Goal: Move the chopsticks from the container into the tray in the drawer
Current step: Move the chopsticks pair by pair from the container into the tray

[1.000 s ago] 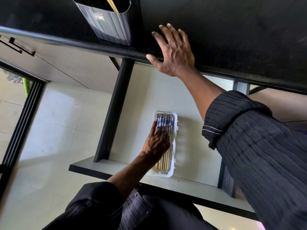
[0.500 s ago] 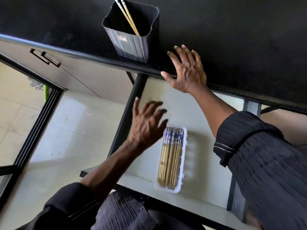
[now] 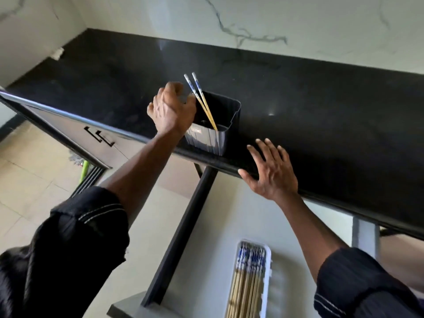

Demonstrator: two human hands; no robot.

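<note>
A dark ribbed container point(image 3: 220, 136) stands near the front edge of the black counter point(image 3: 321, 106). Two chopsticks point(image 3: 202, 101) with blue-and-white tops lean in it. My left hand point(image 3: 172, 109) is at the container's left rim, fingers curled, with a fingertip against the two chopsticks; whether it grips them is unclear. My right hand point(image 3: 273, 173) lies flat and spread on the counter edge, to the right of the container. Below, in the drawer point(image 3: 206, 249) that stands pulled out, a white tray point(image 3: 267, 271) holds several chopsticks point(image 3: 247, 281) side by side.
The drawer's dark left wall point(image 3: 181, 239) runs under my left forearm. Cabinet doors with black handles point(image 3: 98, 136) are at the left, above a tiled floor point(image 3: 29, 180). A marble wall point(image 3: 252, 24) backs the counter.
My left hand left the tray in the drawer and rose to the container on the counter. My view tilted upward. My right hand stayed on the counter edge.
</note>
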